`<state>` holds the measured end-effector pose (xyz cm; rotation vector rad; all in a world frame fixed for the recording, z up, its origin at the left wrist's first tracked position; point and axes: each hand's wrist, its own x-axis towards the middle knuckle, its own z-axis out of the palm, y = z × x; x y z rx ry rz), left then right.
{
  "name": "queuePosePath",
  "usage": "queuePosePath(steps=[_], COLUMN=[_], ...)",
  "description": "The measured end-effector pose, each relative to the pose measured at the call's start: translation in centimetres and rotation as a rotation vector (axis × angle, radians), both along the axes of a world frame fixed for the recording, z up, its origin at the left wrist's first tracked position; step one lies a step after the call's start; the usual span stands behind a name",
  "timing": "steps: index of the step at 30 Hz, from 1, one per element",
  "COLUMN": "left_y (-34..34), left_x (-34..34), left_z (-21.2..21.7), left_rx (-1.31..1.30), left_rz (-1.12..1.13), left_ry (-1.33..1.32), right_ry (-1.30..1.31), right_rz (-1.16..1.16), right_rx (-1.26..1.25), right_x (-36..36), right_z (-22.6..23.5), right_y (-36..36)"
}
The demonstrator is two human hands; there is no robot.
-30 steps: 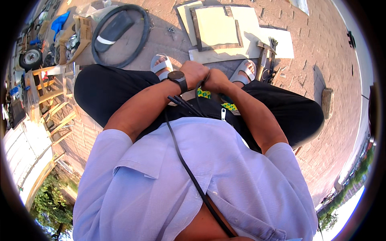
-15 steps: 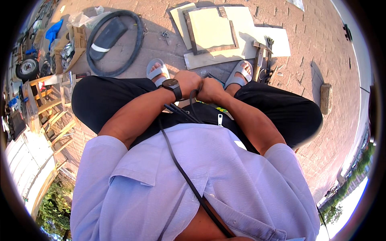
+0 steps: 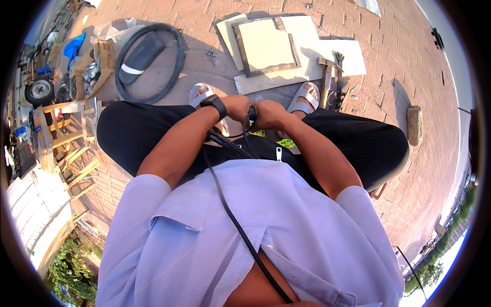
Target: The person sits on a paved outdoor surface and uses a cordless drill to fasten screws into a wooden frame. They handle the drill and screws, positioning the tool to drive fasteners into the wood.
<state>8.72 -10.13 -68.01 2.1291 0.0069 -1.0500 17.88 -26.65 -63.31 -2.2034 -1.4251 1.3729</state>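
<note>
Brick paving (image 3: 424,61) all around, littered with gear. Seated on it, knees wide in black trousers (image 3: 128,138), lilac shirt (image 3: 307,230) filling the lower half of the view. Ahead on the left, a black rubber tyre (image 3: 176,66) lying flat; ahead in the middle, pale boards (image 3: 337,51) with a wooden frame (image 3: 243,53) laid on top. A stone block (image 3: 414,124) off to the right, well apart. A hammer (image 3: 326,77) beside the boards, just past the right white sandal (image 3: 305,95).

Between the knees, both fists brought close together. Left hand (image 3: 236,106), with a black watch (image 3: 215,105) on the wrist, closed around a black cord (image 3: 225,204). Right hand (image 3: 268,113) closed too, apparently gripping the same cord at its upper end, though the fingers are hidden from this side.

Cord running long and thin: from low on the chest, up across the shirt, slanting up and to the left, then bending to the hands, where a small loop hangs between the two fists. Free end hidden inside the grip; impossible to tell which way it points.

By the look of it, early to midway: cord gathered and gripped, one small loop formed, most of its length loose across the body; boards, frame and hammer untouched.
</note>
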Motion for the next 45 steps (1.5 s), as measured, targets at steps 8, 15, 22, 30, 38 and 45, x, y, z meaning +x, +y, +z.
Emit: queuePosePath(steps=[8,15,22,30,38,45], left_y=[-2.3,-4.2,-2.5,-2.9,-0.7,-0.4], left_x=[-0.7,-1.2,-1.9,-1.3,-1.3,-1.3], left_z=[2.5,3.0,-0.7,4.7,4.6,5.3], left_rx=[0.482,0.51,-0.291,0.255,0.028,-0.083], left_rz=[0.038,-0.058,0.191,0.131,0.19,0.21], left_ry=[-1.098,-0.566,0.522,-0.443,-0.332,-0.058], right_ry=[-0.001,-0.102,-0.167,-0.094,-0.075,-0.089], right_rz=[-0.179,-0.122,0.088,-0.086,-0.035,0.05], right_rx=[-0.011,-0.053,0.062,0.008,0.009,0.009], right_x=[2.7,-0.3,-2.8,0.3,1.2,0.4], right_z=[-3.0,-0.2,-0.9,0.2,-0.6,-0.4], right_y=[-0.5,-1.4,-2.7,-1.3,-1.5,-1.5])
